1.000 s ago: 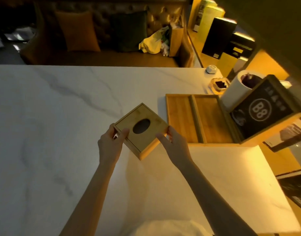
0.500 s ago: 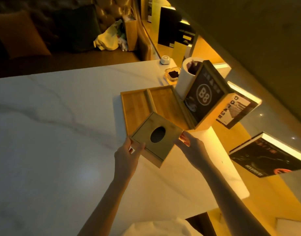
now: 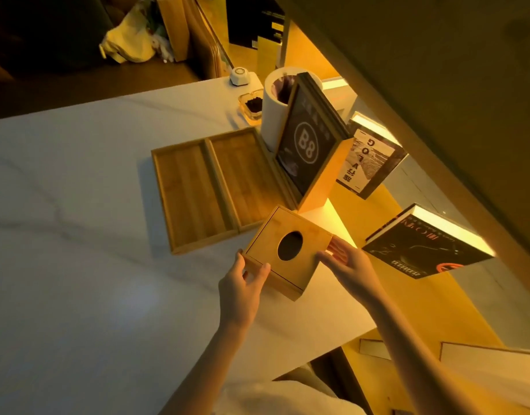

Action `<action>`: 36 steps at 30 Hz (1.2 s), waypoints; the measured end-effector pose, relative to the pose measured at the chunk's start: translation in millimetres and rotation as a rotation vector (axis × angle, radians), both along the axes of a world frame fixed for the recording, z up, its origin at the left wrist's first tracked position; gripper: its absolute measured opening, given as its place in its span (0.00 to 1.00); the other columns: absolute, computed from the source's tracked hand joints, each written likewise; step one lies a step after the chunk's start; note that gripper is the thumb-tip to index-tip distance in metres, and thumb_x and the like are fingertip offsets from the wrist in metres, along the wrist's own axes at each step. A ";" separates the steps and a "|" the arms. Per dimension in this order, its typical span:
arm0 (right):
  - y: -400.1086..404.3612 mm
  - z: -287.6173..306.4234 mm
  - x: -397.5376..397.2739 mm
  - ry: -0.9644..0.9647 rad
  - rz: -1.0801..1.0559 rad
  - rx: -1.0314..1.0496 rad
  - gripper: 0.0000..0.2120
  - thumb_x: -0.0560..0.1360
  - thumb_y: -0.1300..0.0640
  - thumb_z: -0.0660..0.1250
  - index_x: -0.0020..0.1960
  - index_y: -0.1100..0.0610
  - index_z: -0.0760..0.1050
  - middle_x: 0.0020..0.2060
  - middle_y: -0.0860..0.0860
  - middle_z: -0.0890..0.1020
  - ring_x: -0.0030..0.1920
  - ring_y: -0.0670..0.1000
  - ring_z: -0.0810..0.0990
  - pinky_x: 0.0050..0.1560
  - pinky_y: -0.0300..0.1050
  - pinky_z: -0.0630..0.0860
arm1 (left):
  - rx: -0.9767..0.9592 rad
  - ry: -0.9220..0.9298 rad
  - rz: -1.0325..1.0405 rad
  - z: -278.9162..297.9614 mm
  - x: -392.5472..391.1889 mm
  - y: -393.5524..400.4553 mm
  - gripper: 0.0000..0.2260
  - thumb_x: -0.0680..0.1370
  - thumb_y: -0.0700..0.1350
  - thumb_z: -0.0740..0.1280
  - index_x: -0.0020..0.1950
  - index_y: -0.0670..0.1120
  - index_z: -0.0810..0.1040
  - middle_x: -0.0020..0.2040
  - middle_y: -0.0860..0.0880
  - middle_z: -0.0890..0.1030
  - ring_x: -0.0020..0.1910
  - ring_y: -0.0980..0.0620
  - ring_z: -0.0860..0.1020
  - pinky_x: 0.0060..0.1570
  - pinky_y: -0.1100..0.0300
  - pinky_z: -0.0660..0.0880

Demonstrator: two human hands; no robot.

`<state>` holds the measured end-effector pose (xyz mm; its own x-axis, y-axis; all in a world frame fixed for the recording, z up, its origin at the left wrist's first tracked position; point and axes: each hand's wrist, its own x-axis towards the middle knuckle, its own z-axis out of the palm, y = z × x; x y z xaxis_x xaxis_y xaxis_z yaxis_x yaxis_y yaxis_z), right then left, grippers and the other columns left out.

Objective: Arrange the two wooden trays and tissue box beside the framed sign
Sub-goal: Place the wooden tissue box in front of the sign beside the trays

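Head view: the tissue box [image 3: 287, 253] sits on the surface [image 3: 78, 235] at five o'clock from the two wooden trays [image 3: 212, 187], near the framed sign [image 3: 308, 145]. Left hand [image 3: 242, 286] and right hand [image 3: 347, 265] fingers grasp its opposite sides. It looks rigid, light and smooth; side grips suit it.

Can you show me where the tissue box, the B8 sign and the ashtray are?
tissue box [image 3: 290, 246]: head view, on its wooden top by the oval hole.
B8 sign [image 3: 307, 146]: head view, on the black face at the B8 circle.
ashtray [image 3: 248, 110]: head view, on its glass rim.
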<state>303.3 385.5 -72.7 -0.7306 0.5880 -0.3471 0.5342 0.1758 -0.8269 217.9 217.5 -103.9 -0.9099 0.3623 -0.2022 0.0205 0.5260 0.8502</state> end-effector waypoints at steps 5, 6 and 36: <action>11.9 -8.1 11.5 0.005 -0.014 -0.037 0.21 0.74 0.53 0.64 0.66 0.55 0.68 0.64 0.54 0.75 0.65 0.56 0.71 0.64 0.61 0.70 | 0.003 -0.030 -0.023 -7.1 9.9 14.3 0.21 0.73 0.47 0.66 0.62 0.37 0.70 0.55 0.41 0.81 0.50 0.46 0.81 0.50 0.52 0.79; 13.7 -9.6 13.2 0.008 -0.020 -0.044 0.21 0.74 0.53 0.64 0.66 0.55 0.68 0.64 0.54 0.75 0.65 0.56 0.71 0.64 0.61 0.69 | 0.002 -0.036 -0.030 -8.4 11.0 16.4 0.21 0.73 0.47 0.66 0.61 0.37 0.70 0.54 0.41 0.81 0.50 0.47 0.81 0.50 0.52 0.79; 15.8 -30.8 25.7 -0.076 0.158 0.284 0.32 0.73 0.42 0.52 0.73 0.48 0.47 0.75 0.48 0.52 0.75 0.50 0.49 0.74 0.59 0.53 | -0.482 0.347 -0.383 -17.1 35.0 33.8 0.43 0.67 0.72 0.39 0.72 0.43 0.49 0.73 0.45 0.49 0.71 0.47 0.48 0.66 0.47 0.50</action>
